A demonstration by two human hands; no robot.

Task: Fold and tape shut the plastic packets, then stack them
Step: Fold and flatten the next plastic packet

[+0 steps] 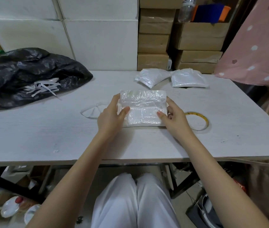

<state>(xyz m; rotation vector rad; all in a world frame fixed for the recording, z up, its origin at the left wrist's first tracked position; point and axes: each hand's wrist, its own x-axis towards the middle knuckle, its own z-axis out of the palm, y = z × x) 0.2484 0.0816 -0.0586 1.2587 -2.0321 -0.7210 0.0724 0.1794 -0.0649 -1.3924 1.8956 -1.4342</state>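
Centre of frame, on white table (31, 129): 1 plastic packet (142, 111) lies flat w/ both hands on it. Left hand (112, 117) grips packet's left edge, fingers curled behind, thumb pressed on top. Right hand (174, 120) grips right edge the same way, thumb flat on top face. Both thumbs sit along a horizontal crease where a flap looks folded over; I judge fold is being held down, tape step pending. Can't tell whether any tape is on this packet yet; film too shiny.

Tape roll (197, 120) lies flat just right of the right hand, on table, untouched.

Progress, as I read it from here:
- 2 packets at upper centre-right: left one (150, 77) and right one (188, 79), side by side, corners touching or nearly so. They look closed, but seals not resolvable. Not stacked.
- 1 packet in hand, approx mid-fold.
- Flat white piece (91, 111) just left of left hand; prob. empty film or backing, unsure.
- So approx 2 done, 1 in progress, stacking not started.

Left of frame: black bag (23, 74) w/ white paper strips (43, 89) lying on it. Boxes stacked behind table.

Writing/brands: none legible. Tape roll shows faint marks on its yellow rim, too small to read. Boxes carry no readable labels.
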